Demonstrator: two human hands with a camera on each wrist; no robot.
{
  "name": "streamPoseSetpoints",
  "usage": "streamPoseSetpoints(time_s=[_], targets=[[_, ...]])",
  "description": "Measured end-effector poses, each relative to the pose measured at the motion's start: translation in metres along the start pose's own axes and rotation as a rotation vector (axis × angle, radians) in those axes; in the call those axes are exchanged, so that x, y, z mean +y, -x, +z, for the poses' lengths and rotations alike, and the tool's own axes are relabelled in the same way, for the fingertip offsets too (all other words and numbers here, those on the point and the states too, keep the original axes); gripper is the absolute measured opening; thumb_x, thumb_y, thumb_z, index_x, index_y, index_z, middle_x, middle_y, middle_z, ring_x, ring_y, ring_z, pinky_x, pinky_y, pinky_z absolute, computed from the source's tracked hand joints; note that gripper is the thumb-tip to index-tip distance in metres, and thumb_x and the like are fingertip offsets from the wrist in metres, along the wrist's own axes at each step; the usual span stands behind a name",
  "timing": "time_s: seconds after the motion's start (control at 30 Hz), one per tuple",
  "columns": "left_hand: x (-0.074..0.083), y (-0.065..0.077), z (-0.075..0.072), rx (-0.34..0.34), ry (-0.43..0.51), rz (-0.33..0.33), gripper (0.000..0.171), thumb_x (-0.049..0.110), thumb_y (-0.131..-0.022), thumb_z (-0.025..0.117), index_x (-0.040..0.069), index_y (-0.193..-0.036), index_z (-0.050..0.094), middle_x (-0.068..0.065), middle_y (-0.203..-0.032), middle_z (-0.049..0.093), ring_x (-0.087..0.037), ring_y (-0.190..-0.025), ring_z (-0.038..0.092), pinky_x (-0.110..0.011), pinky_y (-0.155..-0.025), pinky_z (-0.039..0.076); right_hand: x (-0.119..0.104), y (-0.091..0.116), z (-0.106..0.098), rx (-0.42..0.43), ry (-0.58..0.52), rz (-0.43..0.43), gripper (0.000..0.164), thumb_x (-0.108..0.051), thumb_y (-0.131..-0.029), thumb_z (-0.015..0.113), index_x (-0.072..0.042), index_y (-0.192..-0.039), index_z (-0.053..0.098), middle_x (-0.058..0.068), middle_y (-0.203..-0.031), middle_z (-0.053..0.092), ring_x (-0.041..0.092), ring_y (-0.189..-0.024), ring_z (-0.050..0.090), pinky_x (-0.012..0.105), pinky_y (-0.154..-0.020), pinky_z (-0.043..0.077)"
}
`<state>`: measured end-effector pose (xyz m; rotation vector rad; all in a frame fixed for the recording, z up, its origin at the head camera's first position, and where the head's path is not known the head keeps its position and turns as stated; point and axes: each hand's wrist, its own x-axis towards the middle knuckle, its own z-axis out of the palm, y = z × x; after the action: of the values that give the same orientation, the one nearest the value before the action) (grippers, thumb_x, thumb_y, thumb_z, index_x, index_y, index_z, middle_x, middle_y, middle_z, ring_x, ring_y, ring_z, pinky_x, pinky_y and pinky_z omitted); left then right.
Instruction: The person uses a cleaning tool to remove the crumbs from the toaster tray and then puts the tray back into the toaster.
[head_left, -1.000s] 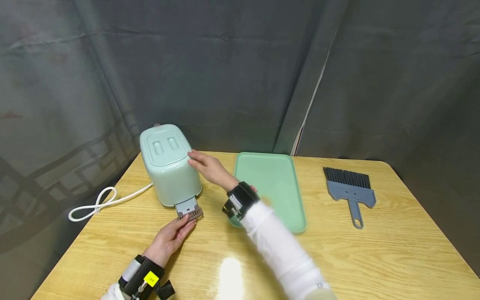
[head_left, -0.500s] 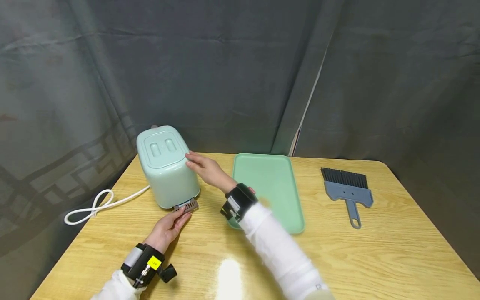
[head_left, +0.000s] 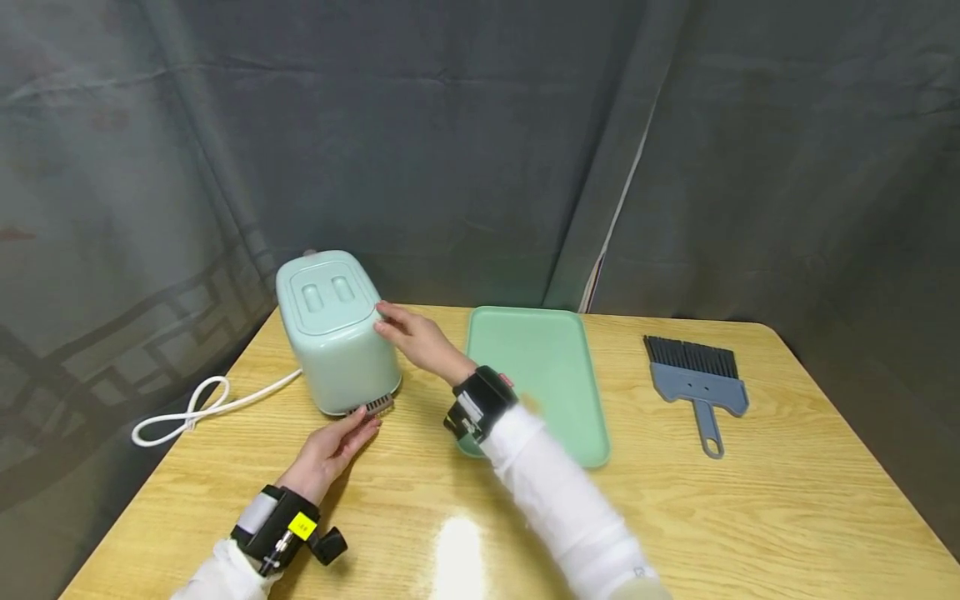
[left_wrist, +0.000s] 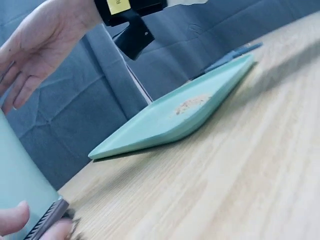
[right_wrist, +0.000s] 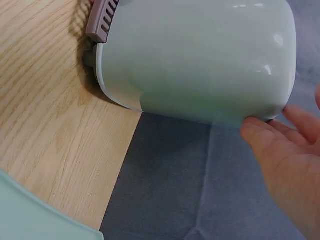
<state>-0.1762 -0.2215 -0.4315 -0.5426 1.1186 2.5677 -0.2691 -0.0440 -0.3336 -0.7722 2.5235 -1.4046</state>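
Note:
A mint-green toaster (head_left: 352,367) with a covered top stands at the left of the table. At the foot of its near side, the brown slotted handle of its crumb tray (head_left: 381,405) lies right against the body. My left hand (head_left: 330,454) pinches that handle, thumb on one side and fingers on the other; the left wrist view shows the crumb tray (left_wrist: 47,220) edge between them. With fairly straight fingers my right hand (head_left: 423,337) touches the toaster's upper right edge. In the right wrist view the hand (right_wrist: 290,155) steadies the toaster (right_wrist: 195,60) at its top corner.
A green serving tray (head_left: 528,342) lies right of the toaster, partly under my right forearm, with crumbs (left_wrist: 192,103) on it. Farther right lies a grey-blue hand brush (head_left: 697,383) with black bristles. A white looped cord (head_left: 217,407) runs left off the toaster. Dark curtain hangs behind.
The crumb tray has slid inward, from partly pulled out to flush with the toaster. My left hand has moved with it; the right hand stays on the toaster.

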Motion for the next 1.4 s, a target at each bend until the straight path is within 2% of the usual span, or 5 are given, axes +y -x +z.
streamPoseSetpoints(time_s=[0.27, 0.53, 0.67, 0.87, 1.4], targets=[[0.015, 0.020, -0.011, -0.150, -0.712, 0.055, 0.022, 0.002, -0.103, 0.055, -0.017, -0.111, 0.065, -0.012, -0.091, 0.075, -0.017, -0.079, 0.074, -0.028, -0.076, 0.066, -0.002, 0.000, -0.005, -0.061, -0.002, 0.079, 0.078, -0.030, -0.100, 0.067, -0.001, -0.159, 0.025, 0.017, -0.163, 0.029, 0.032, -0.146, 0.038, 0.040, -0.120, 0.040], [0.048, 0.037, -0.003, 0.313, -1.533, 0.459, 0.059, 0.018, -0.090, 0.076, -0.024, -0.125, 0.051, -0.036, -0.105, 0.067, -0.045, -0.092, 0.068, -0.048, -0.075, 0.062, 0.007, -0.001, 0.006, -0.193, 0.150, 0.176, 0.110, -0.027, -0.086, 0.085, 0.006, -0.159, 0.011, 0.024, -0.164, 0.020, 0.034, -0.151, 0.027, 0.042, -0.127, 0.027], [0.055, 0.031, 0.003, 0.311, -1.544, 0.447, 0.099, 0.016, -0.084, 0.082, -0.029, -0.144, 0.017, -0.052, -0.146, 0.024, -0.062, -0.137, 0.030, -0.068, -0.117, 0.032, 0.017, -0.001, 0.013, -0.223, 0.144, 0.209, 0.114, -0.020, -0.083, 0.088, 0.008, -0.159, 0.007, 0.025, -0.165, 0.015, 0.033, -0.152, 0.021, 0.040, -0.128, 0.021], [0.052, 0.010, 0.007, 0.252, -1.489, 0.383, 0.124, 0.011, -0.079, 0.087, -0.025, -0.146, -0.011, -0.048, -0.153, -0.013, -0.059, -0.145, -0.007, -0.064, -0.124, 0.000, 0.029, -0.002, 0.019, -0.235, 0.160, 0.274, 0.119, -0.013, -0.079, 0.089, 0.008, -0.159, 0.003, 0.024, -0.165, 0.015, 0.033, -0.152, 0.021, 0.038, -0.129, 0.019], [0.034, -0.010, -0.003, 0.151, -1.414, 0.516, 0.118, 0.000, -0.068, 0.091, -0.017, -0.147, 0.005, -0.044, -0.146, 0.022, -0.057, -0.137, 0.027, -0.070, -0.121, 0.020, 0.045, -0.008, 0.049, -0.218, 0.334, 0.329, 0.112, -0.007, -0.078, 0.089, 0.006, -0.159, 0.013, 0.023, -0.155, 0.042, 0.032, -0.141, 0.045, 0.034, -0.122, 0.036]])
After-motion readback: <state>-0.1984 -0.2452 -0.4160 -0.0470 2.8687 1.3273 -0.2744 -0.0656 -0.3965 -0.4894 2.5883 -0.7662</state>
